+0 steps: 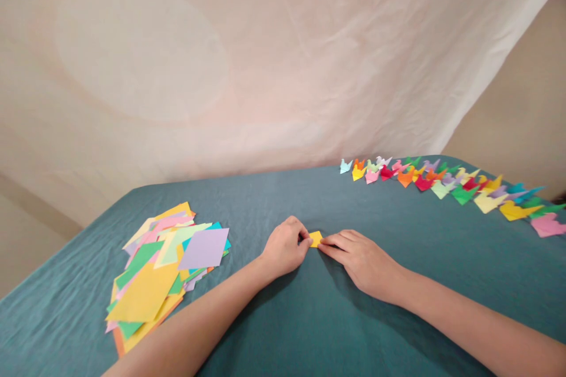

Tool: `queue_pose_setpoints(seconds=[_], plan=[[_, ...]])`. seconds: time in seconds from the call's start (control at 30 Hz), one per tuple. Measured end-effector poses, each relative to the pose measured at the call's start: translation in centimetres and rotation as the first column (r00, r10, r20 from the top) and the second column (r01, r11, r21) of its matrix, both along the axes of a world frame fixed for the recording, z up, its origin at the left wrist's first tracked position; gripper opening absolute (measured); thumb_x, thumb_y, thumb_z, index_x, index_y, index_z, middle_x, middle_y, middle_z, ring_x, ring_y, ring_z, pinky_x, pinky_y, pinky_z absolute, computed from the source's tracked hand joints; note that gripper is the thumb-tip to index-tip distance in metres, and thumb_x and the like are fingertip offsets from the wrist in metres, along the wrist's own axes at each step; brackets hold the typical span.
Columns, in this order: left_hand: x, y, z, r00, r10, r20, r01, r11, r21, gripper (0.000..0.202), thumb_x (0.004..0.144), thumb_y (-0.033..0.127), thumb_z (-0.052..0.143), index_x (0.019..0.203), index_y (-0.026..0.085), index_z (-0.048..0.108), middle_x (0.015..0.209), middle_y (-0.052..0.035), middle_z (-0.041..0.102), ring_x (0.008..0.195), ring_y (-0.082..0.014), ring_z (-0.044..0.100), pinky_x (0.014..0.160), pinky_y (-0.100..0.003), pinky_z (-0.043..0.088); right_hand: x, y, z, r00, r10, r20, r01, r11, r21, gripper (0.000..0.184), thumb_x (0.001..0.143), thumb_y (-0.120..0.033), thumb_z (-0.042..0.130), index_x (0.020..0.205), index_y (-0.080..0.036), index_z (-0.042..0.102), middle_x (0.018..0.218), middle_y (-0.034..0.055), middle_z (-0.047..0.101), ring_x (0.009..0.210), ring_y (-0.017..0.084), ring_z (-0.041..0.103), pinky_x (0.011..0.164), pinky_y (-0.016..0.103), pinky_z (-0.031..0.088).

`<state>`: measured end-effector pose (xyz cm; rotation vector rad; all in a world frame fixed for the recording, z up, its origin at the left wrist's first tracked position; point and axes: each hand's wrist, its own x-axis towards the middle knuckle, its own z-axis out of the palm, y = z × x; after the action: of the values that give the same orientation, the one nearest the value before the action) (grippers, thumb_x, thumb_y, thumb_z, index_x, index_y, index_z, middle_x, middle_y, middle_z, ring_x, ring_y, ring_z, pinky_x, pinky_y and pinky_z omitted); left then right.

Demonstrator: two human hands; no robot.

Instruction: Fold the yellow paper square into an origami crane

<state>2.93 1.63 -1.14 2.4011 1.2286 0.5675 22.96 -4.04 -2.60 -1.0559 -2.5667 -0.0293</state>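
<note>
A small folded yellow paper (315, 238) lies on the teal tablecloth (309, 318) in the middle. My left hand (285, 247) pinches its left edge with curled fingers. My right hand (360, 259) lies flat beside it, fingertips pressing on its right edge. Most of the paper is hidden between the two hands.
A loose pile of coloured paper squares (163, 265) lies at the left, a lilac one on top. A curved row of several folded paper cranes (446, 185) runs along the far right edge. A cream cloth backdrop (221, 70) hangs behind the table.
</note>
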Motion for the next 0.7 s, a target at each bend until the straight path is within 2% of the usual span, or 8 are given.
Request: queue_pose_setpoints(seconds=[0.47, 0.7], plan=[[0.11, -0.17, -0.23, 1.000, 0.007, -0.003, -0.007, 1.000, 0.028, 0.006, 0.078, 0.019, 0.054, 0.075, 0.017, 0.058, 0.081, -0.0033, 0.055, 0.076, -0.0152, 0.054, 0.070, -0.027, 0.044, -0.32, -0.05, 0.47, 0.998, 0.012, 0.069, -0.012, 1.000, 0.007, 0.039, 0.085, -0.009, 0.045, 0.124, -0.017, 0.050, 0.109, 0.0101, 0.057, 0.100, 0.022, 0.050, 0.085, 0.039, 0.043], [0.07, -0.33, 0.23, 0.999, -0.016, -0.034, 0.017, 0.999, 0.047, 0.006, 0.079, 0.019, 0.052, 0.077, 0.017, 0.057, 0.081, -0.0034, 0.054, 0.076, -0.0157, 0.053, 0.069, -0.027, 0.044, -0.78, -0.06, 0.79, 0.996, 0.004, 0.090, -0.011, 0.997, 0.073, 0.031, 0.086, -0.010, 0.043, 0.114, -0.014, 0.056, 0.100, 0.0115, 0.059, 0.097, 0.023, 0.050, 0.083, 0.041, 0.043]])
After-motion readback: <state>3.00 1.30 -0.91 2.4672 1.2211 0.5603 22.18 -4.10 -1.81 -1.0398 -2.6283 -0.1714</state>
